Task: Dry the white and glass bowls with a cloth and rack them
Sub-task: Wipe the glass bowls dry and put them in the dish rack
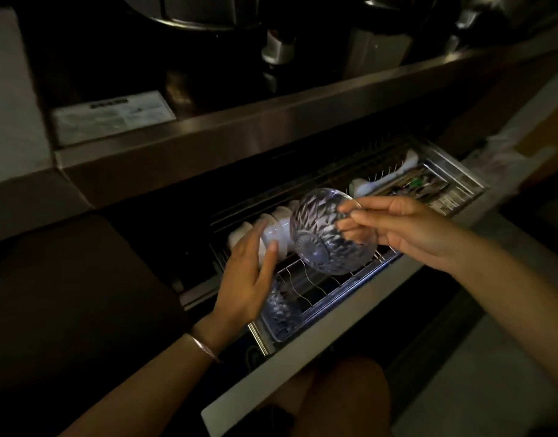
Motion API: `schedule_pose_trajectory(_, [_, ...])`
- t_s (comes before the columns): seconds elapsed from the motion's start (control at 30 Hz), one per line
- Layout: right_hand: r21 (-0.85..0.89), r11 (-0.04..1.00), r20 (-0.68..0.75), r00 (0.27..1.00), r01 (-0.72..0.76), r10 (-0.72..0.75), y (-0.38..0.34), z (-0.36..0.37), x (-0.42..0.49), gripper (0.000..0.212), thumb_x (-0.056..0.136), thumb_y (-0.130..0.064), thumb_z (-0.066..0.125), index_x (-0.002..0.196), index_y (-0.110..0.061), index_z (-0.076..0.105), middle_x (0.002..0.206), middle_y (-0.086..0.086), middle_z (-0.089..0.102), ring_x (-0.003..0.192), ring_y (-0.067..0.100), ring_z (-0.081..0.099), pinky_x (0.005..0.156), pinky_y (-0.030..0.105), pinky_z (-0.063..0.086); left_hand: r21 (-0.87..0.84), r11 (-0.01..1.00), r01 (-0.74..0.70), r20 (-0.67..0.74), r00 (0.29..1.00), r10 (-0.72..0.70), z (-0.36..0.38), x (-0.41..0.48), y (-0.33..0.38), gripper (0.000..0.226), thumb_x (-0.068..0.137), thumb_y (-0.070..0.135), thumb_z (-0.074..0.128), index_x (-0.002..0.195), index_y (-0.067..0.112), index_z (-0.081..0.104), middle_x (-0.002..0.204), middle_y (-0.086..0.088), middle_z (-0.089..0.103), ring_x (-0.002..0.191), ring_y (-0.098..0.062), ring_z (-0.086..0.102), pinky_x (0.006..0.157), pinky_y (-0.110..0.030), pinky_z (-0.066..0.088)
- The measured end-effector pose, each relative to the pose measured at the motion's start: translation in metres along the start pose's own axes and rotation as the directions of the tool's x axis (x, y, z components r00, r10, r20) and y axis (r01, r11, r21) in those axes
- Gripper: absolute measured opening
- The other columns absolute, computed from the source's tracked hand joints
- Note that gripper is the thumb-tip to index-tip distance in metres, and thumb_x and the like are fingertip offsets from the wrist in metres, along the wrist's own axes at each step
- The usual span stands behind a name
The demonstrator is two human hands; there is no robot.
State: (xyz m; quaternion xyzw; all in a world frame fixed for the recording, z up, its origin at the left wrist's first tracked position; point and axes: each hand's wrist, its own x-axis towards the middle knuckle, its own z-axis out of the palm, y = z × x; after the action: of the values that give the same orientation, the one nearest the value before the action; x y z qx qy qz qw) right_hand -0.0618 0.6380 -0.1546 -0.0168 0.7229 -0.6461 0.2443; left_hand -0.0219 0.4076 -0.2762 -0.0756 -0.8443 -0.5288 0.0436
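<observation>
My right hand [407, 230] pinches the rim of a cut-glass bowl [322, 234], tilted on its side with its base facing me, just above the wire rack [306, 287] of a pulled-out drawer. My left hand [249, 275] rests with straight fingers against a row of white bowls [276, 230] standing on edge in the rack. A second glass bowl [281, 310] lies in the rack's near left corner, partly hidden by my left hand. No cloth is in view.
A steel counter edge [271, 121] overhangs the drawer. At the drawer's right end sits a cutlery tray [429, 184] with white utensils. The drawer's white front panel [350, 326] is close to my knees. A dark cabinet front lies to the left.
</observation>
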Motion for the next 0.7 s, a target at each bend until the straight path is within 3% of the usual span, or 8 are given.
schedule_pose_trajectory(0.07, [-0.035, 0.997, 0.003, 0.997, -0.074, 0.074, 0.014, -0.003, 0.014, 0.029, 0.075, -0.019, 0.061, 0.102, -0.014, 0.068, 0.094, 0.007, 0.075, 0.082, 0.013, 0.071, 0.068, 0.018, 0.055, 0.148, 0.987, -0.06, -0.025, 0.998, 0.065, 0.011, 0.001, -0.025, 0.067, 0.095, 0.062, 0.019, 0.149, 0.023, 0.026, 0.148, 0.015, 0.026, 0.139, -0.002, 0.022, 0.116, -0.035, 0.022])
schedule_pose_trajectory(0.23, [-0.013, 0.964, 0.042, 0.963, -0.267, 0.267, 0.036, -0.001, 0.041, 0.033, 0.069, -0.021, 0.065, 0.1, -0.011, 0.068, 0.093, 0.009, 0.075, 0.075, 0.012, 0.071, 0.07, 0.021, 0.056, 0.404, 0.913, -0.054, 0.057, 0.998, 0.034, 0.028, 0.003, -0.058, 0.066, 0.091, 0.068, 0.005, 0.148, 0.034, 0.011, 0.155, 0.014, 0.012, 0.146, -0.005, 0.0, 0.12, -0.038, -0.004])
schedule_pose_trajectory(0.43, [0.006, 0.871, 0.036, 0.871, -0.491, 0.49, 0.058, 0.005, 0.069, 0.023, 0.085, -0.01, 0.063, 0.107, -0.004, 0.065, 0.092, 0.011, 0.074, 0.073, 0.014, 0.07, 0.069, 0.023, 0.056, 0.555, 0.828, -0.083, 0.108, 0.994, 0.027, 0.035, -0.002, -0.067, 0.069, 0.095, 0.064, 0.007, 0.152, 0.027, 0.02, 0.157, 0.0, 0.026, 0.148, -0.015, 0.009, 0.118, -0.043, 0.002])
schedule_pose_trajectory(0.7, [-0.025, 0.788, 0.073, 0.785, -0.615, 0.615, 0.081, 0.029, 0.103, 0.026, 0.091, -0.009, 0.059, 0.116, -0.003, 0.059, 0.096, 0.008, 0.071, 0.076, 0.012, 0.069, 0.068, 0.022, 0.056, 0.596, 0.798, -0.087, 0.134, 0.991, 0.008, 0.034, -0.001, -0.067, 0.065, 0.099, 0.056, 0.007, 0.147, 0.023, 0.034, 0.145, -0.005, 0.048, 0.141, -0.023, 0.033, 0.114, -0.043, 0.011])
